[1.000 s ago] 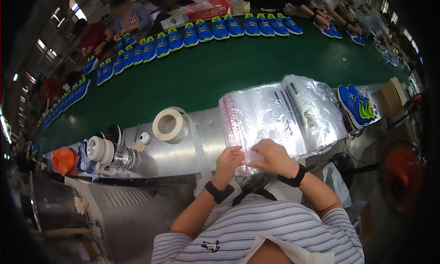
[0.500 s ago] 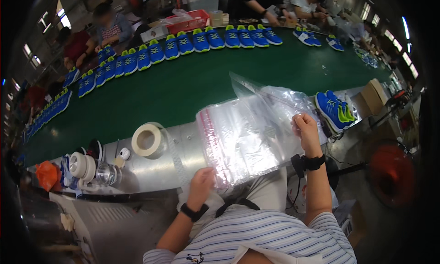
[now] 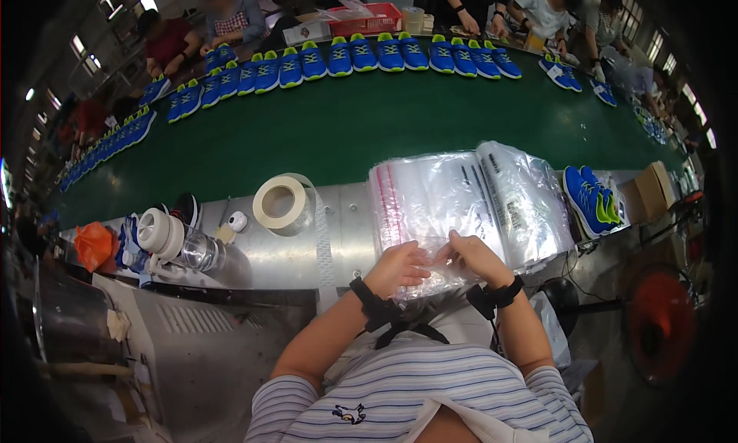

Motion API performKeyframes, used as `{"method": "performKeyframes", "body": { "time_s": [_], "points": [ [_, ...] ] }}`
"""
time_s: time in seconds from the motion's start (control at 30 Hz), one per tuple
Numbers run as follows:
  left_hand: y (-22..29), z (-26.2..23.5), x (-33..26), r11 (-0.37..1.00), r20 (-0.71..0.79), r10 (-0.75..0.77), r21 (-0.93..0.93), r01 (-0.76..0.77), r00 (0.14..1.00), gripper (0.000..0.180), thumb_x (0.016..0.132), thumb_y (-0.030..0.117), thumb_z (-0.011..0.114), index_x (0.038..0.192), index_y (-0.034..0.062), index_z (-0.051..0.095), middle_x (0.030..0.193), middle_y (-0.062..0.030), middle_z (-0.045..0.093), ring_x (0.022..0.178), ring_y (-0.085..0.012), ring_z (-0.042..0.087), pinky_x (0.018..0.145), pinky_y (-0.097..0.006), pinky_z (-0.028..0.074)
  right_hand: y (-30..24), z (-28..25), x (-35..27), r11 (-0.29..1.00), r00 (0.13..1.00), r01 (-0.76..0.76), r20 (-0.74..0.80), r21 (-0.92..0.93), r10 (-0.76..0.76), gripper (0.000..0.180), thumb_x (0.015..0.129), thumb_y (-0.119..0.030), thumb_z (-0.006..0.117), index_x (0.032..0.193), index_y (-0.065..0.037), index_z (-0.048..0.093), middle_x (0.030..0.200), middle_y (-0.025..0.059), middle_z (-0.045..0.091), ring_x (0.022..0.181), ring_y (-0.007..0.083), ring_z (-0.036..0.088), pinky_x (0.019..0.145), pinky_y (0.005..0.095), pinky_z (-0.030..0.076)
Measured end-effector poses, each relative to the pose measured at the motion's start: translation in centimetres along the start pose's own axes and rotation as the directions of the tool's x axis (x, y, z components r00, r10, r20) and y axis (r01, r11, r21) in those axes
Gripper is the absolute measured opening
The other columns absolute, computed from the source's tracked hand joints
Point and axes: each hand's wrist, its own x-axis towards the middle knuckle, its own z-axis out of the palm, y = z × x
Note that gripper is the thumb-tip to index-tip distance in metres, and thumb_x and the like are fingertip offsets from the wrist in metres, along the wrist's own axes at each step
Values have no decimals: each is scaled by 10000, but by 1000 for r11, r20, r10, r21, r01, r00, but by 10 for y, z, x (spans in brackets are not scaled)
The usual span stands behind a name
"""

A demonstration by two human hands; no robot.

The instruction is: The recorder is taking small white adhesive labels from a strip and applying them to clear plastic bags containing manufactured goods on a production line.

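Note:
A stack of clear plastic bags (image 3: 430,201) with a pink strip along its left side lies on the metal ledge before me. Over the stack's near part, my right hand (image 3: 478,258) pinches what looks like the near edge of a clear bag. Close beside it, my left hand (image 3: 401,269) has its fingers apart, palm toward the right hand, by the same film. Whether its fingertips touch the plastic is hard to see. More clear bags with dark print (image 3: 526,204) overlap the stack on its right.
Blue shoes (image 3: 377,54) line the far side of the green belt (image 3: 323,128). A tape roll (image 3: 279,202), a white-lidded bottle (image 3: 165,235) and an orange bag (image 3: 94,245) are on the left; a blue pair (image 3: 592,202) and a cardboard box (image 3: 652,191) on the right. Several people work opposite.
My hands have come together over the stack's near edge, the right moving down and left, the left rightward and up. The lifted film now lies lower, and the view has shifted.

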Motion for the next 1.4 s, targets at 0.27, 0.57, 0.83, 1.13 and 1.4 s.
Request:
{"method": "performKeyframes", "body": {
  "time_s": [0.27, 0.57, 0.83, 1.13, 1.4],
  "points": [
    [-3, -23, -26, 996, -71, 67, 65, -63, 995, 197, 874, 193, 498, 934, 12, 549, 843, -112, 625, 710, -182, 627, 617, -275, 515, -10, -109, -19, 982, 628, 186, -772, 30, -95, 401, 899, -354, 445, 733, -33, 618, 678, 15, 592, 584, 81, 507, 489, 241, 355],
    [-77, -147, -112, 755, -649, 631, 389, -527, 425, 127, 884, 115, 500, 963, 17, 511, 847, -57, 570, 675, -84, 498, 599, -206, 423, 107, -163, -101, 728, 202, -484, -871, -486, -447, 155, 837, -150, 519, 824, -3, 568, 763, 126, 559, 684, 271, 547, 628, 376, 434],
    [-106, -165, -78, 751, -511, 608, 617, -234, 608, 173, 831, 137, 616, 888, -17, 561, 813, -35, 585, 780, -98, 536, 713, -231, 429, -5, 19, -44, 742, 651, 287, -445, -606, -615, 66, 778, 5, 561, 844, -4, 557, 841, 108, 556, 740, 239, 544, 590, 286, 423],
    [-43, -86, -131, 877, -249, 466, 259, -406, 849, 206, 871, 131, 548, 1015, 0, 618, 894, -5, 618, 758, -65, 530, 720, -213, 424, -9, 153, -6, 886, 864, 464, 221, -4, -452, 154, 851, -152, 559, 910, -11, 578, 779, 51, 576, 715, 175, 552, 661, 282, 445],
    [-43, -57, -128, 708, -352, 651, 602, -369, 673, 217, 803, 138, 631, 997, 42, 615, 941, -30, 571, 779, -101, 512, 683, -238, 426, -11, 144, 15, 911, 932, -103, 358, 399, -52, 118, 861, -117, 554, 914, -16, 585, 811, 0, 522, 679, 71, 497, 621, 216, 412]
  ]
}}
